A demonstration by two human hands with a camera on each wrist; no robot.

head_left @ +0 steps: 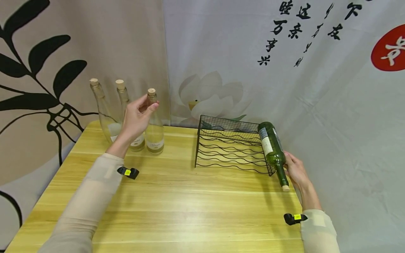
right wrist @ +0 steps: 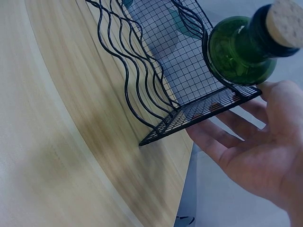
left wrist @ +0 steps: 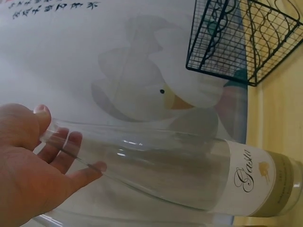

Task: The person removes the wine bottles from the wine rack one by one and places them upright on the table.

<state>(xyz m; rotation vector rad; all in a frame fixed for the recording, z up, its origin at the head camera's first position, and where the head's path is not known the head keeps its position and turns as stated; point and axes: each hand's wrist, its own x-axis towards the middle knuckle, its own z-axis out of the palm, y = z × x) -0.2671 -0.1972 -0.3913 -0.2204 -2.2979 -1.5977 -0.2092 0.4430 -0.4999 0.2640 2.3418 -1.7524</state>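
My left hand holds a clear glass bottle by its neck, thumb and fingers around it. This bottle is corked and upright, with a white label near its base. A green wine bottle lies on the top of a black wire wine rack, at its right end. Its corked neck points toward the front. My right hand is beside that bottle; in the right wrist view, its extended fingers touch the rack's mesh side from outside.
Two more corked clear bottles stand to the left of the held one, partly behind my left hand and wrist. All rest on a wooden table. A printed curtain hangs behind the table and along its right side.
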